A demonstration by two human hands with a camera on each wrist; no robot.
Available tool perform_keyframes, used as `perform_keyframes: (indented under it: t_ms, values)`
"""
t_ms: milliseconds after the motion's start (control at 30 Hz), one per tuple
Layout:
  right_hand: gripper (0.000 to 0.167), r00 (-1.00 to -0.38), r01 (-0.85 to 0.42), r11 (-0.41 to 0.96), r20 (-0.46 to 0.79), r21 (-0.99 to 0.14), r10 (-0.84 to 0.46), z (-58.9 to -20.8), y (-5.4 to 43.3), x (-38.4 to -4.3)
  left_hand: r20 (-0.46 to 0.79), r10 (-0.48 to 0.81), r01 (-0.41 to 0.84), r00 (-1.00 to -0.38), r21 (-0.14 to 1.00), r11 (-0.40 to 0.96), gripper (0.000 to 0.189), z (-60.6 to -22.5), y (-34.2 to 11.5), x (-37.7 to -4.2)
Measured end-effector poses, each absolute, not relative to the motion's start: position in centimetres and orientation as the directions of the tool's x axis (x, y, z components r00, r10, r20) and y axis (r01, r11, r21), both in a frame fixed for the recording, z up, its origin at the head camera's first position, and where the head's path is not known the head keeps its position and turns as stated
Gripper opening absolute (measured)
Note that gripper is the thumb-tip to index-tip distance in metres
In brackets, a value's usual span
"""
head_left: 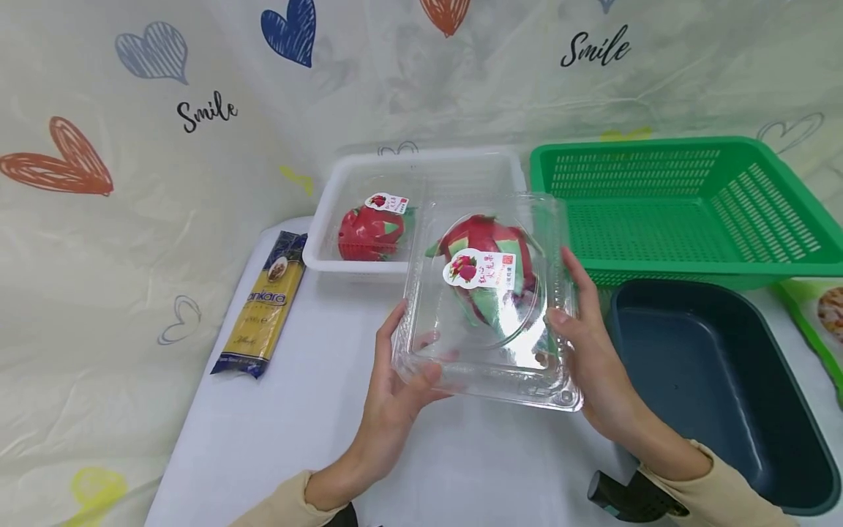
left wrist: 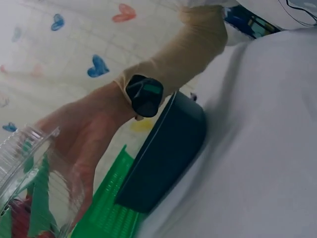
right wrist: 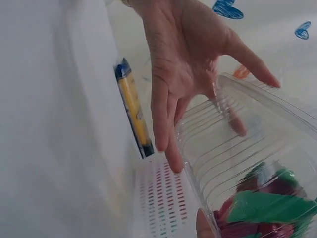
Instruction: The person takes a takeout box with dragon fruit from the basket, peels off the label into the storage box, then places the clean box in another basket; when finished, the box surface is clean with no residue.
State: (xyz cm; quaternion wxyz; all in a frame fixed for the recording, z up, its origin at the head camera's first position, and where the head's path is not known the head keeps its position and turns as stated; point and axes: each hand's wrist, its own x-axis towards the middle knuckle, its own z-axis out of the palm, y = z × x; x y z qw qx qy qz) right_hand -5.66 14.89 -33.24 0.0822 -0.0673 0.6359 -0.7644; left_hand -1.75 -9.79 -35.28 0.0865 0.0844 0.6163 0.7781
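A clear plastic clamshell box [head_left: 494,380] holds a red and green dragon fruit [head_left: 484,234], with a printed label on the lid. Both hands hold it above the table. My left hand [head_left: 388,410] grips the lower left corner, thumb on top and some fingers seen through the plastic underneath. My right hand [head_left: 602,366] grips the right edge, with its thumb on the lid side. The left wrist view shows the right hand [left wrist: 89,129] against the box's side; the right wrist view shows the left hand [right wrist: 183,64] at the box's ribbed wall.
Behind the box, a white basket [head_left: 421,157] holds another packed dragon fruit [head_left: 372,234]. A green basket [head_left: 685,267] stands back right, with a dark blue basin [head_left: 718,395] before it. A yellow pasta pack [head_left: 263,307] lies left; a green packet [head_left: 806,322] is far right.
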Motion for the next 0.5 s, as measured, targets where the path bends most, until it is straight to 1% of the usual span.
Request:
perform_keyframes:
  t_ms: [133, 267, 400, 500]
  values:
    - [0.073, -0.974, 0.044, -0.156, -0.008, -0.987, -0.226, -33.5, 14.9, -5.6, 0.011, 0.194, -0.048, -0.981, 0.953, -0.298, 0.076, -35.3, -9.6, -2.0]
    - [0.074, -0.962, 0.068, -0.178, -0.018, -0.982, -0.272, -33.7, 15.5, -5.8, 0.016, 0.178, -0.041, -0.984, 0.95, -0.31, 0.075, -35.1, -9.9, -2.4]
    - [0.072, -0.949, 0.112, -0.231, -0.035, -0.967, -0.314, -33.9, 16.7, -6.2, 0.019, 0.197, -0.046, -0.98, 0.947, -0.317, 0.074, -34.9, -10.8, -2.8]
    - [0.071, -0.947, 0.149, -0.24, -0.069, -0.959, -0.313, -34.0, 17.8, -6.9, 0.023, 0.226, -0.052, -0.974, 0.946, -0.32, 0.074, -34.8, -11.6, -3.0]
